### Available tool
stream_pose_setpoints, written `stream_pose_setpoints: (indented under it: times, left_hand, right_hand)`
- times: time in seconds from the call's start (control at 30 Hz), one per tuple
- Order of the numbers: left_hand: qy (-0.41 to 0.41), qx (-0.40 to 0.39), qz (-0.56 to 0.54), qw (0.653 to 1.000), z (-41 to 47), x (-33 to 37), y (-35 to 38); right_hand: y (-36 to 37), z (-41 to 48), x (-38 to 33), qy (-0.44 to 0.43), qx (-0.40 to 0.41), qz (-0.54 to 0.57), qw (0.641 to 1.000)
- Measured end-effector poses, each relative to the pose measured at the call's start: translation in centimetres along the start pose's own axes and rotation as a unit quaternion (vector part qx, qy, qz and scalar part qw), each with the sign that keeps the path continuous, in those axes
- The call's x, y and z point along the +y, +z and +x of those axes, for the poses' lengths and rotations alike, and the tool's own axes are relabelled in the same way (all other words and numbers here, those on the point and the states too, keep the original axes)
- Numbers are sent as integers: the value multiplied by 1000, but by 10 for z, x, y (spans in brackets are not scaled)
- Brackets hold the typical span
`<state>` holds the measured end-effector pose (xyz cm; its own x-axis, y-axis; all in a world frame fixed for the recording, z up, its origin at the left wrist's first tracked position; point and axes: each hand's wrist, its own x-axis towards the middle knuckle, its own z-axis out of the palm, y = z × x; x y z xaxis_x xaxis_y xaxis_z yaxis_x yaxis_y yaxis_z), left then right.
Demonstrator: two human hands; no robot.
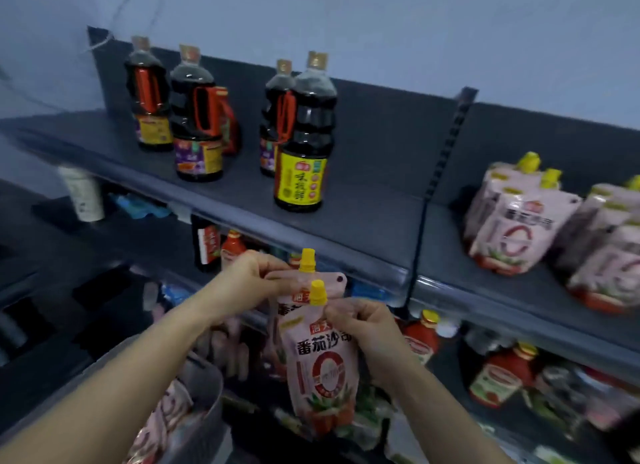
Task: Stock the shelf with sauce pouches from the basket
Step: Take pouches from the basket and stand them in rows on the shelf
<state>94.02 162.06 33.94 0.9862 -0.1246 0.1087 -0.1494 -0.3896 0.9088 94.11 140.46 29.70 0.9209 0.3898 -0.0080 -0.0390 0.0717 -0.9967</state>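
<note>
Writing "番茄沙司" shows on the front pouch (322, 366) pinched by the right hand (367, 328); left hand (249, 276) pinches the rear pouch (329, 282).

Four dark sauce bottles (195, 117) with gold caps stand upright toward eleven o'clock, in two pairs. The yellow-labelled bottle (300, 179) at the front of the right pair is nearest the centre. A red-labelled pack (229, 124) sits partly hidden behind the left pair. At nine o'clock is a blurred white tube (83, 195), with blue packets (138, 205) just beside it. Red ketchup bottles (502, 377) stand at four o'clock. A pale wall (381, 20) fills twelve o'clock.
</note>
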Motion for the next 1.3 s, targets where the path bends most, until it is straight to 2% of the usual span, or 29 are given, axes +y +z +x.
stream_pose_setpoints:
  times: [0.1, 0.27, 0.47, 0.67, 0.87, 1.03, 1.3]
  left_hand:
    - [54, -8, 36, 998, 15, 39, 50]
    - [145, -21, 5, 989, 23, 106, 132]
    - [161, -19, -60, 985, 33, 174, 221]
    - [188, -33, -59, 980, 47, 223, 287]
    - [211, -52, -57, 974, 73, 276, 335]
    - [246, -54, -19, 968, 116, 314, 366]
    - [244, -66, 36, 967, 180, 349, 426]
  right_hand:
    - [-47, -37, -20, -33, 41, -20, 998]
    - [-123, -105, -65, -106, 131, -62, 984]
    - [-207, -183, -111, -171, 237, -160, 943]
    - [-282, -236, -133, -181, 270, -177, 929]
    - [-346, -246, -157, -181, 340, -130, 913]
    - [-387, -233, -175, -202, 366, -126, 899]
    - [-427, -207, -186, -213, 376, -119, 894]
